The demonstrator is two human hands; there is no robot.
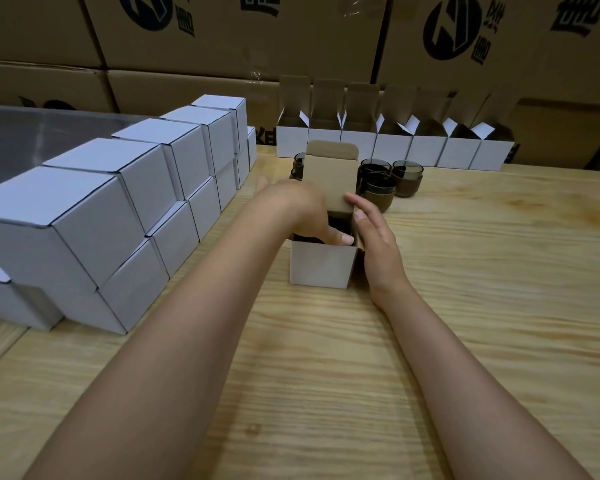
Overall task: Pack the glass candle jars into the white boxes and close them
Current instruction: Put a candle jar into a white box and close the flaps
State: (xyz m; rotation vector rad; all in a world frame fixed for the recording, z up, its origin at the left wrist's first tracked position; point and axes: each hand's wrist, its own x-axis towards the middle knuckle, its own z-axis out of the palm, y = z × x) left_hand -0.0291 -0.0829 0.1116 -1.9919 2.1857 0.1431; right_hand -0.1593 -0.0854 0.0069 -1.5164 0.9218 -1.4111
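Observation:
A small white box [323, 268] stands on the wooden table [482, 306] at the centre, its brown-lined lid [329, 181] upright. A dark glass candle jar [338, 223] shows inside the opening. My left hand [302, 206] reaches over the box's left side, fingers and thumb lying across the opening. Against the box's right side rests my right hand [374, 233], its straight fingers touching the right flap and the lid's edge. Behind the box stand several loose candle jars [378, 188], dark glass with brown bases.
A row of several open white boxes [392, 147] lines the table's back edge. Closed white boxes [118, 209] are stacked two high along the left. Large brown cartons [222, 36] form a wall behind. Bare wood lies in front and to the right.

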